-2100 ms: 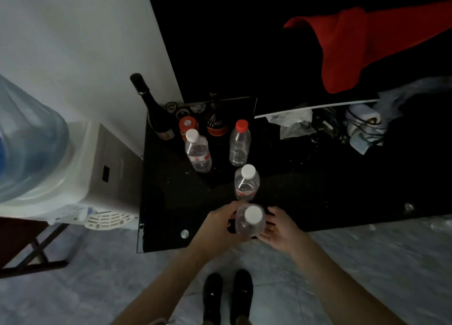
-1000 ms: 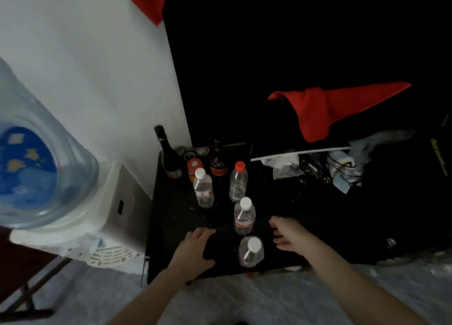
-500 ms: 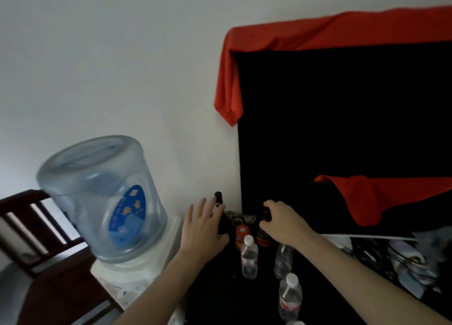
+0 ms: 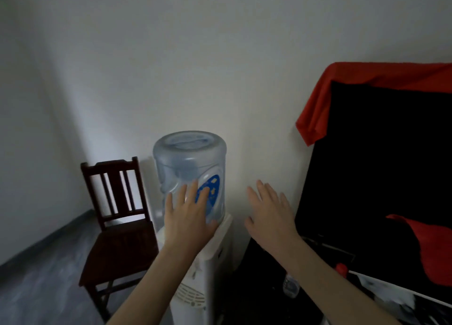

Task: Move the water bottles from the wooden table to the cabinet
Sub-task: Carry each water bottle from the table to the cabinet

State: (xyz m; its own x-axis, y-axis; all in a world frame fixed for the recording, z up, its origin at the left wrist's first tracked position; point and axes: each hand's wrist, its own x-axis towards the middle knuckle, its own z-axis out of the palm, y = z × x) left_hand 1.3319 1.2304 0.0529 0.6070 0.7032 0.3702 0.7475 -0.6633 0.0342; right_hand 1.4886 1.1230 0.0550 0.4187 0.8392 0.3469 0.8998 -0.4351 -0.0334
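I'm in a dim room of a home, judging by the dark wooden chair (image 4: 117, 217) in the corner, the white water dispenser (image 4: 195, 275) carrying its big blue jug (image 4: 188, 168), and red cloth (image 4: 342, 85) draped over black furniture.

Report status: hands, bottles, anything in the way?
Left hand open, right hand open, no grip on anything. One small bottle visible, low on the dark top. Water jug sits ahead of left hand.
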